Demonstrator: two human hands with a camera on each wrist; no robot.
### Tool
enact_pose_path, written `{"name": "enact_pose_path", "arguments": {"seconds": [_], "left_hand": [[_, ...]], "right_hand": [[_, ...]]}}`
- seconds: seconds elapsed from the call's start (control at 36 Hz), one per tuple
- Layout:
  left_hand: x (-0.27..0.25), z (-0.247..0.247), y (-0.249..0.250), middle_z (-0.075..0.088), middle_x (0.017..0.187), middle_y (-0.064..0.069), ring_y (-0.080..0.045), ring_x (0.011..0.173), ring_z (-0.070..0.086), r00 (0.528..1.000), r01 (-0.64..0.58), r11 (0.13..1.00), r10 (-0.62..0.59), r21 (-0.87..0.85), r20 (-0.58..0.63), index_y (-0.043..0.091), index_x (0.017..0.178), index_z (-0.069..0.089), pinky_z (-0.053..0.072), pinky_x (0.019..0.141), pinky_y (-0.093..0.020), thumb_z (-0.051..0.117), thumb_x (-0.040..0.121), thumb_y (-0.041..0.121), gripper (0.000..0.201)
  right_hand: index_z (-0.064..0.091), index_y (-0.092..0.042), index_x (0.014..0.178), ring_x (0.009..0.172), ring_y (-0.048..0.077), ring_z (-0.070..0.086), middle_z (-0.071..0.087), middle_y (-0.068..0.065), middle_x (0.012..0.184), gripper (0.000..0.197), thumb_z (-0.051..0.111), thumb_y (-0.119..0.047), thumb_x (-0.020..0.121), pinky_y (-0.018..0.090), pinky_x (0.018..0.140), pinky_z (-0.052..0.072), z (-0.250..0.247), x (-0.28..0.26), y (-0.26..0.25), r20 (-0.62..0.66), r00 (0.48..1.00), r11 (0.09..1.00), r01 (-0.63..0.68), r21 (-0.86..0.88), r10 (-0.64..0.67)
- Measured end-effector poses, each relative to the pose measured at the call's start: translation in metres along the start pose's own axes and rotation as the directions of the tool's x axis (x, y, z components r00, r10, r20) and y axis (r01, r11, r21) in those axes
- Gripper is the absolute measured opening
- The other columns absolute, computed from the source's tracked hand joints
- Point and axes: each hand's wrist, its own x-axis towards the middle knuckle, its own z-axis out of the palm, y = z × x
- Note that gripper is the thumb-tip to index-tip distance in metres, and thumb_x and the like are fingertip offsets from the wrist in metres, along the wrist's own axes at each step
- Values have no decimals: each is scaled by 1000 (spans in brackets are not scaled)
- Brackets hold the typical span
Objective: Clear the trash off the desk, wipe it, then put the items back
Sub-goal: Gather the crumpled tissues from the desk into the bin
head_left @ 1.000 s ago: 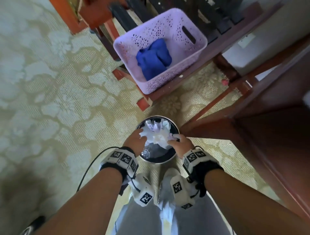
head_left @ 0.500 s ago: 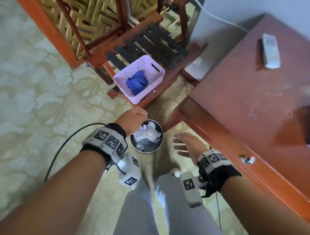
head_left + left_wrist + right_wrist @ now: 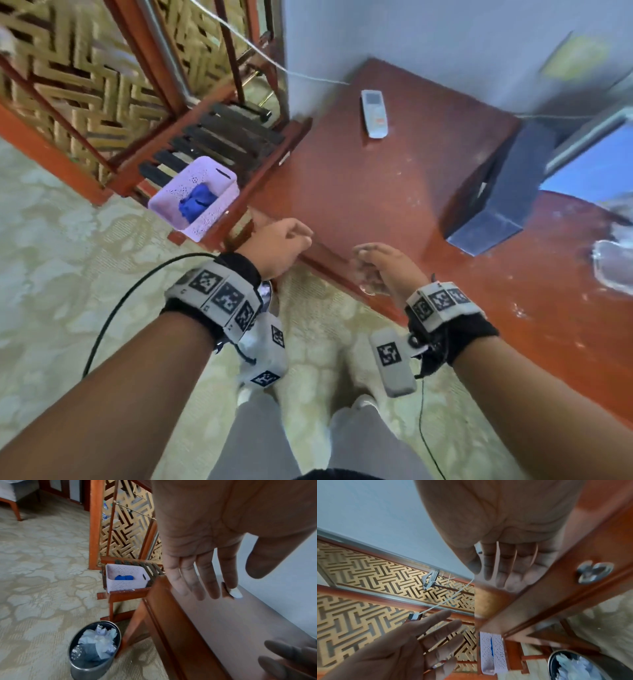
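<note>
Both empty, the left hand (image 3: pixel 279 248) and right hand (image 3: pixel 385 270) hover at the front edge of the reddish tabletop (image 3: pixel 376 192), fingers (image 3: pixel 202 580) loosely spread and holding nothing. Below, crumpled white trash (image 3: pixel 99 641) fills the round bin (image 3: pixel 89 669) on the carpet, while a blue cloth (image 3: pixel 195 204) lies in the lilac basket (image 3: pixel 164 202) on the slatted rack and a white remote (image 3: pixel 374 113) rests on the tabletop near the wall.

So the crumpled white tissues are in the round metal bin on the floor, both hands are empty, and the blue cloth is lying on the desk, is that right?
Not quite. The blue cloth is not on the reddish wooden desk; it sits inside the lilac perforated plastic basket on the slatted wooden rack beside the desk, as the left wrist view shows. The rest holds: the crumpled white tissues are in the round metal bin, and the left hand and right hand hold nothing.
</note>
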Motion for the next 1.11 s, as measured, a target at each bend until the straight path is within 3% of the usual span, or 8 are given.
{"name": "enact_pose_path", "arguments": {"seconds": [0.11, 0.39, 0.47, 0.56, 0.72, 0.86, 0.97, 1.11], "left_hand": [[9, 54, 58, 62, 109, 2, -19, 97, 59, 998, -63, 998, 63, 32, 0, 24, 107, 60, 48, 83, -33, 50, 96, 26, 15], [29, 184, 174, 61, 90, -5, -22, 77, 54, 974, -157, 981, 173, -114, 149, 20, 96, 59, 40, 65, -28, 51, 94, 17, 9], [32, 205, 196, 65, 98, -16, -23, 87, 59, 953, -170, 982, 185, -82, 239, 17, 104, 59, 42, 67, -26, 49, 96, 18, 13], [36, 222, 212, 66, 107, -16, -30, 98, 63, 935, -202, 978, 208, -50, 289, 22, 102, 60, 44, 75, -29, 49, 95, 22, 13], [46, 248, 232, 52, 79, 7, -10, 65, 47, 880, -287, 957, 284, -50, 381, 22, 103, 59, 36, 63, -25, 47, 97, 22, 13], [59, 254, 235, 56, 97, 8, -4, 69, 48, 851, -333, 943, 300, 0, 431, 26, 105, 58, 36, 60, -23, 48, 97, 26, 13], [71, 250, 237, 57, 104, 8, -11, 86, 57, 828, -343, 939, 300, 4, 473, 27, 107, 57, 42, 69, -24, 48, 97, 27, 13], [83, 254, 249, 60, 108, 6, -10, 71, 55, 829, -366, 931, 319, 14, 459, 27, 109, 57, 42, 59, -21, 48, 97, 28, 15]], "right_hand": [[57, -14, 99, 60, 13, 52, 59, 0, 77, 12, 45, -11, 97, 21, 53, 41, -72, -21, 3, -65, 998, 999, 16, 41, -14], [56, -11, 107, 67, 14, 55, 61, 3, 86, 15, 44, -14, 98, 22, 57, 40, -231, -64, 19, -284, 959, 996, 24, 92, 3], [57, -9, 112, 69, 13, 57, 62, 4, 92, 20, 44, -15, 98, 23, 59, 44, -259, -75, 22, -330, 944, 995, 29, 96, 4], [58, -11, 108, 68, 13, 57, 62, 3, 89, 17, 45, -16, 98, 23, 59, 43, -279, -82, 25, -376, 926, 989, 38, 140, 18], [57, -11, 106, 65, 13, 55, 60, 2, 85, 15, 46, -15, 97, 21, 56, 40, -300, -89, 24, -439, 898, 984, 57, 169, 24], [58, -10, 109, 68, 13, 56, 60, 1, 86, 17, 46, -15, 97, 21, 58, 40, -307, -86, 20, -478, 878, 985, 64, 161, 21], [58, -10, 110, 68, 12, 56, 60, 0, 86, 18, 46, -16, 97, 21, 58, 41, -308, -77, 14, -497, 867, 987, 69, 148, 13], [60, -15, 108, 74, 14, 60, 63, 0, 92, 17, 47, -19, 97, 25, 64, 45, -320, -70, 15, -535, 845, 995, 61, 84, -7]]}}
